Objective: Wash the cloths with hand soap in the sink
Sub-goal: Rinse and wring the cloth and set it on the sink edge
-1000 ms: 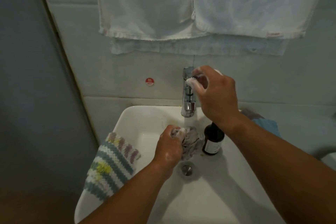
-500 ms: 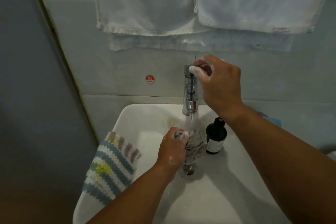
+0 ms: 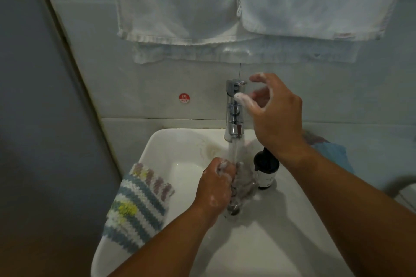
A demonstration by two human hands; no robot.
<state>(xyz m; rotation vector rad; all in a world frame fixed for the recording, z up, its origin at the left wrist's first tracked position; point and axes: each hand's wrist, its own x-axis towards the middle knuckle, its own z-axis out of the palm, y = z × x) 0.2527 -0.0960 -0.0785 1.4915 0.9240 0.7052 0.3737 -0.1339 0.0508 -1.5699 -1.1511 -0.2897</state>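
**Sink, head view.** One red sticker (image 3: 184, 98) reads "HOT", at 9 o'clock from the single faucet (image 3: 235, 108). The left hand (image 3: 213, 189) clenches one grey cloth (image 3: 244, 179) under the stream in the sink (image 3: 180, 148). The right hand (image 3: 276, 110), soapy fingers spread, holds nothing. One dark bottle (image 3: 266, 168) stands at 3 o'clock of the cloth, label unreadable. One striped cloth (image 3: 137, 207) drapes the rim at 9 o'clock.

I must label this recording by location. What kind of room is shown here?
Most likely a bathroom: a white sink with a chrome tap running water, white towels hanging above it, and a dark soap bottle near the tap.
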